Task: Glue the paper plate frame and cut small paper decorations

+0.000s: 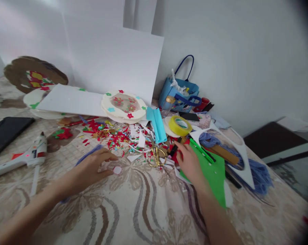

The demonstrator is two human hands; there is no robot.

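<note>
My left hand (94, 165) hovers low over the patterned tablecloth, thumb and fingers apart. Beside its thumb tip lies a small white piece with a pinkish edge (117, 169). Farther right, my right hand (188, 161) has its thumb and index finger around a short black marker (173, 150). Gold-handled scissors (157, 157) rest between the hands, against a heap of red, white and coloured scraps (120, 137). Under and beside my right hand is a green sheet (212, 177), with a bright green cutter-like tool (201, 150) on it.
A glue gun (37, 153) and a dark phone (9, 134) are at left. Flower-decorated discs (106, 110) and a white board (113, 64) stand behind. Yellow tape (180, 126), a blue bag (166, 90), blue yarn (258, 177) and a white cut-out frame (247, 168) occupy the right.
</note>
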